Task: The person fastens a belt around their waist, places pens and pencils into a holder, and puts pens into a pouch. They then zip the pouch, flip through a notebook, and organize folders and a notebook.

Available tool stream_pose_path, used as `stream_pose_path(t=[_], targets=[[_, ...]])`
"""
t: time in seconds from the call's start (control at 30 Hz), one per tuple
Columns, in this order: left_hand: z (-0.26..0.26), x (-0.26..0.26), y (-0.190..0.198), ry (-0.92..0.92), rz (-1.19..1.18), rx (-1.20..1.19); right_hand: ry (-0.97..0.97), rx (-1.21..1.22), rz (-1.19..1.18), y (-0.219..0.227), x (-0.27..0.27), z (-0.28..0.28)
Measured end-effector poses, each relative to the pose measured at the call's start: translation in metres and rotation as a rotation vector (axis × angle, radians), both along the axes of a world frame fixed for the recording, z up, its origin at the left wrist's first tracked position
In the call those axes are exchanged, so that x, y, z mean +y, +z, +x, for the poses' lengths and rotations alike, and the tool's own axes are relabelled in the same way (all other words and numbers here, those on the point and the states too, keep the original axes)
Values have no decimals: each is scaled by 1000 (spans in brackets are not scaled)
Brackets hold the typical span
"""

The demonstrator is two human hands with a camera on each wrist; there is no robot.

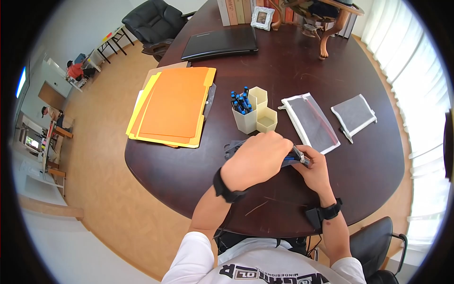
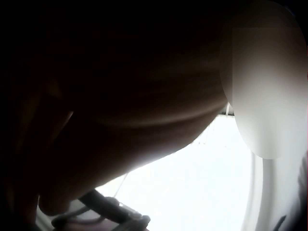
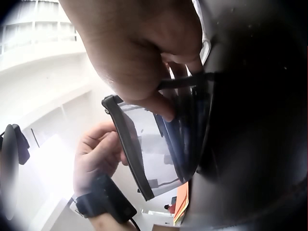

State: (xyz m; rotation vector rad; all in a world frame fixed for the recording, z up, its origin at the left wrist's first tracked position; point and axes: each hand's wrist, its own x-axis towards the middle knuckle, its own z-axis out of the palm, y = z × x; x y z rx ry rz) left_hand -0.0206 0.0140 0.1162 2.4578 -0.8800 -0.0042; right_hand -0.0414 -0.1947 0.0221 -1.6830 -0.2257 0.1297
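Both hands are on a clear zip pouch (image 3: pixel 149 144) with black trim, held over the table near its front edge. Blue and black pens (image 3: pixel 174 139) show through its clear side. My right hand (image 1: pixel 314 174) grips one end of it, thumb across the near face and fingers behind. Curled at the pouch's zip edge, my left hand (image 1: pixel 257 158) pinches there; in the right wrist view its fingertips meet the black strip. Left wrist view is mostly dark, with part of the trim (image 2: pixel 113 208) low down. Just beyond stands a hexagonal pen holder (image 1: pixel 246 122) with blue-capped pens (image 1: pixel 242 102).
Two white-edged mesh pouches (image 1: pixel 309 120) (image 1: pixel 355 116) lie to the right. Orange and yellow folders (image 1: pixel 172 106) are stacked at left, behind them a black laptop (image 1: pixel 220 43). Books (image 1: pixel 241 12), a photo frame (image 1: pixel 262 18) and a wooden-legged stand (image 1: pixel 324 40) occupy the back.
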Motion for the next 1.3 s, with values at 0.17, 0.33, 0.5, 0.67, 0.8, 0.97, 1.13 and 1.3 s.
stream_pose_path(t=[0.17, 0.33, 0.5, 0.67, 0.8, 0.97, 1.13, 1.3], targets=[[9, -16, -24, 116, 159, 5, -2, -8, 45, -2, 1, 0], [14, -20, -30, 117, 207, -54, -8, -24, 37, -4, -1, 1], [12, -14, -18, 87, 189, -8, -5, -14, 50, -5, 0, 1], [10, 1, -5, 41, 98, 54, -11, 10, 68, -8, -1, 2], [8, 19, 15, -31, -131, 29, -4, -5, 71, -5, 0, 1], [8, 46, 46, 34, -497, 59, 1, -9, 58, -3, 1, 2], [11, 59, 40, 210, -1114, -195, 2, -21, 33, -4, 1, 2], [18, 84, 35, 509, -1035, -373, 1, -57, 13, -5, 1, 3]])
